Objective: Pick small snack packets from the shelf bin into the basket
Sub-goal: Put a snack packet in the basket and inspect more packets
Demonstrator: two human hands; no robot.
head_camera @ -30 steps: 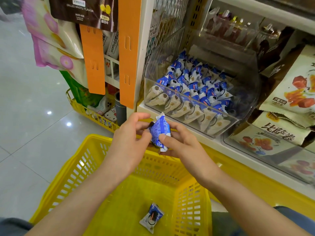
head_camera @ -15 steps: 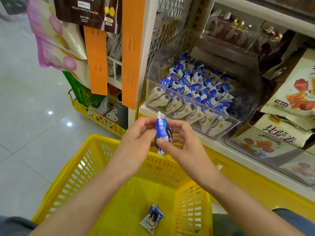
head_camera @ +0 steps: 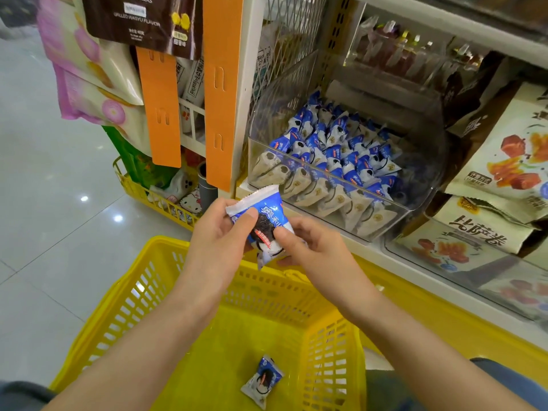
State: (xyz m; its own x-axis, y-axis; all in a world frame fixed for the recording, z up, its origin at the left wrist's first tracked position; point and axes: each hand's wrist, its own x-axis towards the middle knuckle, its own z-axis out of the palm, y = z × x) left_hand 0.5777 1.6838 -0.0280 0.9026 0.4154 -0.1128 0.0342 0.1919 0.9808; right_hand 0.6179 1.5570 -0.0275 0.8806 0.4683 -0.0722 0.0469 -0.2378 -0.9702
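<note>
Fingers [head_camera: 301,228] and thumbs of both hands pinch one blue-and-white snack packet [head_camera: 261,213] at the centre of the frame. The left hand [head_camera: 216,235] has its thumb on the packet's front near the crimped top seal. The right hand [head_camera: 317,250] has its thumb on the lower right part, with the other fingers curled behind. The packet is tilted, its top seal towards the upper left. It hangs above the far rim of the yellow basket [head_camera: 124,315], just in front of the white shelf edge [head_camera: 415,272].

Both forearms rise from the bottom corners and meet over the basket's open mouth. A second packet [head_camera: 262,381] lies on the basket floor at lower centre.

Up and to the right, the clear shelf bin [head_camera: 424,161] sits on the shelf, its front lip close to the held packet. Rows of matching packets [head_camera: 335,152] fill it. Orange strips [head_camera: 221,93] hang at upper centre. Tiled floor [head_camera: 44,218] lies open to the left.
</note>
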